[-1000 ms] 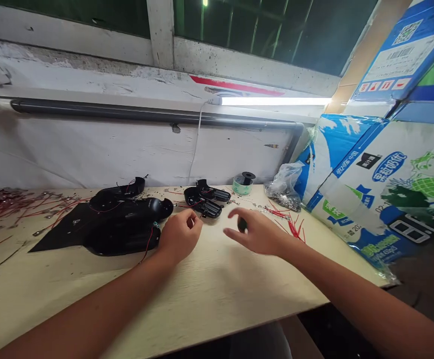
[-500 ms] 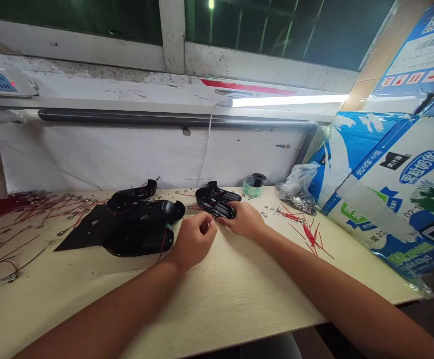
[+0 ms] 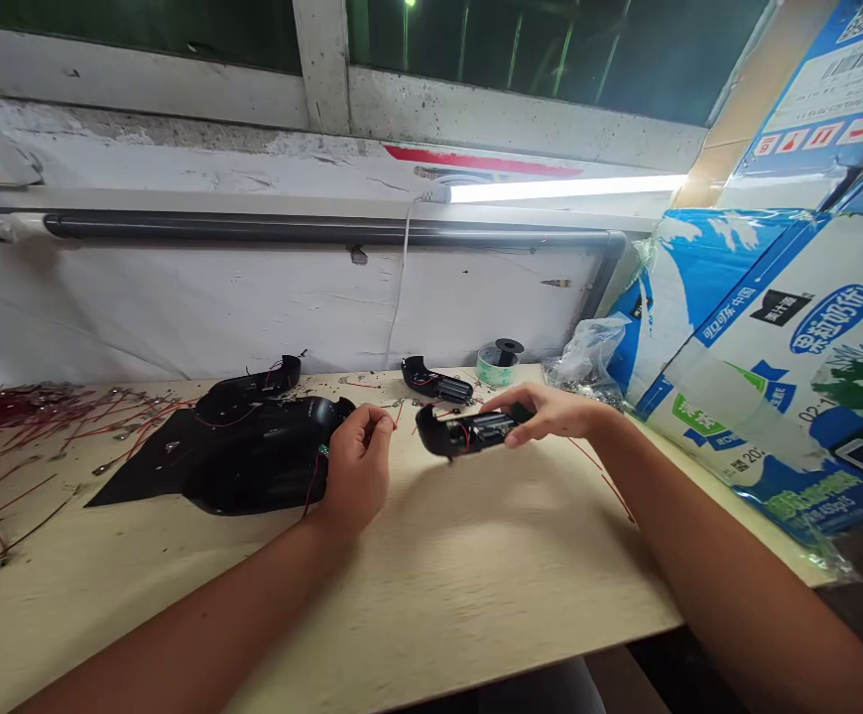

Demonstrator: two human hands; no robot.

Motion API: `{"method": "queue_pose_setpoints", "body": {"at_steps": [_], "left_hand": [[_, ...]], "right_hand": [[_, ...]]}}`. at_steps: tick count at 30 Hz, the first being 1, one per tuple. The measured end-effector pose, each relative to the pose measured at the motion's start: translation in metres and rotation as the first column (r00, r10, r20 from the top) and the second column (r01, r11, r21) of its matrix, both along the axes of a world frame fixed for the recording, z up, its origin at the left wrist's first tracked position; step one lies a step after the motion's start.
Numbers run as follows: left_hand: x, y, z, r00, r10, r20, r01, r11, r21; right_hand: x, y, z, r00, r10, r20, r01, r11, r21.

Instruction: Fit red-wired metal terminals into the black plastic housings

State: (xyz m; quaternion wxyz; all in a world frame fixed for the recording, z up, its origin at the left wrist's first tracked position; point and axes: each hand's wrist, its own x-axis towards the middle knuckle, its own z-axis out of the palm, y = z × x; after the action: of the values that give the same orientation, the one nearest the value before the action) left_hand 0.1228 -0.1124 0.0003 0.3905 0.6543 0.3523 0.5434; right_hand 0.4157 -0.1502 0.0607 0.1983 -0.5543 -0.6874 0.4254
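My right hand [image 3: 547, 412] grips one end of a black plastic shell [image 3: 465, 433], held just above the table. Slots and a thin red wire show inside this shell, and its curved end points left. With thumb and forefinger pinched, my left hand [image 3: 361, 456] holds a short red wire [image 3: 399, 413]. Beside that hand lie black shells [image 3: 260, 466] on a dark sheet [image 3: 138, 466], partly covered by the hand. A similar open shell [image 3: 437, 382] rests behind the held one, near the wall.
Red wires with small metal ends [image 3: 111, 412] are spread over the left of the table [image 3: 431, 595]. At the back are a tape roll [image 3: 496, 369], a black spool [image 3: 509, 349] and a clear plastic bag [image 3: 591, 357]. Blue and white cartons [image 3: 766, 327] line the right side.
My right hand has lifted one black shell off the table and moved it right, away from the shell behind. My left hand has drawn slightly left, and a red wire now shows at its fingertips.
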Motion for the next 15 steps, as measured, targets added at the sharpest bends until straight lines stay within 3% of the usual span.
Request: {"method": "queue_pose_setpoints", "body": {"at_steps": [3,6,10,15], "left_hand": [[0.004,0.004,0.000,0.990,-0.114,0.085,0.128,0.975,-0.180],[0.007,0.004,0.005,0.934,-0.341,0.105,0.356,0.875,-0.329],[0.004,0.004,0.013,0.853,-0.518,0.064,0.486,0.743,-0.459],[-0.001,0.008,0.014,0.781,-0.624,0.031,0.564,0.682,-0.466]], "right_hand": [[-0.006,-0.002,0.000,0.973,0.203,-0.114,-0.214,0.972,-0.100],[-0.023,0.000,-0.004,0.938,0.327,-0.115,-0.338,0.935,-0.102],[-0.035,0.005,-0.012,0.921,0.373,-0.112,-0.378,0.925,-0.027],[-0.030,0.006,-0.017,0.916,0.370,-0.154,-0.375,0.927,-0.004]]}}
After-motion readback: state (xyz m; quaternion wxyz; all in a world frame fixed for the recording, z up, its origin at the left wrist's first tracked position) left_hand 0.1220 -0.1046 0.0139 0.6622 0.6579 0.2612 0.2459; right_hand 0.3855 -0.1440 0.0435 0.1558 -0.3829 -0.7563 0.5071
